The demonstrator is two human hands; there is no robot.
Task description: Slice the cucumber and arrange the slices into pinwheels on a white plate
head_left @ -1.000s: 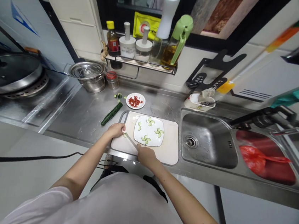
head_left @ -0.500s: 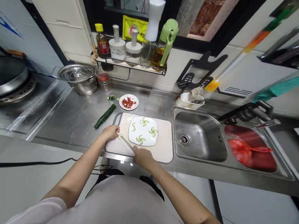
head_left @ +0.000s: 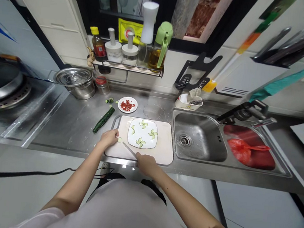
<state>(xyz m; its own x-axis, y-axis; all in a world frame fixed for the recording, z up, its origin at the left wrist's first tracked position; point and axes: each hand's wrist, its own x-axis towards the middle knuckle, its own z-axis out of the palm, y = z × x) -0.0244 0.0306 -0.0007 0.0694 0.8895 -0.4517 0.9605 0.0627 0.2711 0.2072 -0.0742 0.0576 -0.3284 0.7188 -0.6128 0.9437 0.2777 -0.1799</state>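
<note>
My right hand (head_left: 146,164) is closed round the handle of a knife (head_left: 129,150), whose blade slants up and left over the cutting board (head_left: 165,139). At the board's left side my left hand (head_left: 109,137) is closed, fingertips pinched at the edge of a small cucumber slice (head_left: 120,139). The knife tip is a little apart from that slice. On the board sits a white square plate (head_left: 142,132), with thin green-edged cucumber pieces set in pinwheels and a smaller cluster at its left. A length of dark green cucumber (head_left: 104,120) lies on the counter beyond my left hand.
Behind the board stand a small plate of chopped red bits (head_left: 127,105), cucumber scraps (head_left: 110,101), a red-lidded jar (head_left: 102,85) and a lidded steel pot (head_left: 75,82). A double sink (head_left: 201,137) lies right, a red bag (head_left: 239,151) in its far basin. Above hangs a condiment rack (head_left: 128,68).
The knife tip has drawn back from the cucumber slice, down and right. My left hand stays beside the slice. The whole view has shifted slightly.
</note>
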